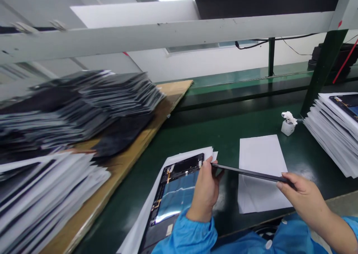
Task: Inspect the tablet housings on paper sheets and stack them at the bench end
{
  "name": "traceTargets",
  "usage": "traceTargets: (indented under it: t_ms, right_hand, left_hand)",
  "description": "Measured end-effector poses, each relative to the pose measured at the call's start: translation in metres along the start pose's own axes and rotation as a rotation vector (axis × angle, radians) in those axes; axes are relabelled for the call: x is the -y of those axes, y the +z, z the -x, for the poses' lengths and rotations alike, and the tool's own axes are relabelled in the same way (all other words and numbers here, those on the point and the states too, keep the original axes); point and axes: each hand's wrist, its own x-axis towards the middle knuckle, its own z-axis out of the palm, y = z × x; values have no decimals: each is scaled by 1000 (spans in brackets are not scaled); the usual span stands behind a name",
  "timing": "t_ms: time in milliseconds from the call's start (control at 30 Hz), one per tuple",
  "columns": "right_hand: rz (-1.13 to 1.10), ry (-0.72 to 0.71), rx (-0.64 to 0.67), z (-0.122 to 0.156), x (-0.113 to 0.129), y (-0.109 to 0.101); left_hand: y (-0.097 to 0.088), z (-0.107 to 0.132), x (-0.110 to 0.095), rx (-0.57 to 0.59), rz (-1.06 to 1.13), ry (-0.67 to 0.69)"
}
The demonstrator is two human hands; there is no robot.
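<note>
Head view: green workbench top (212,135) runs across, w/ cardboard sheet (134,161) along its left edge carrying big stacks of dark panels (84,105). Paper-interleaved stack (332,135) sits near right edge. Near front edge: opened tablet (176,194) on white paper, blank white sheet (260,164) just right of it, small white bottle (288,127) beyond, nearer the right stack. L hand (204,194) closed on one end of thin dark panel (248,174), above opened tablet; R hand (302,194) pinches other end, over blank sheet. Panel held edge-on, clear of bench. Step looks like handling panel between both hands; next move calls for steady two-hand control.
</note>
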Motion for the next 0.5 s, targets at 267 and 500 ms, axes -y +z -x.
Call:
traceTargets:
  t_ms: [267, 500]
  right_hand:
    - [-4, -25, 68, -1, -1, 1]
    - [-45, 0, 47, 1, -2, 2]
  left_hand:
    - [-1, 3, -6, -36, 3, 43]
    - [-8, 5, -9, -31, -65, 106]
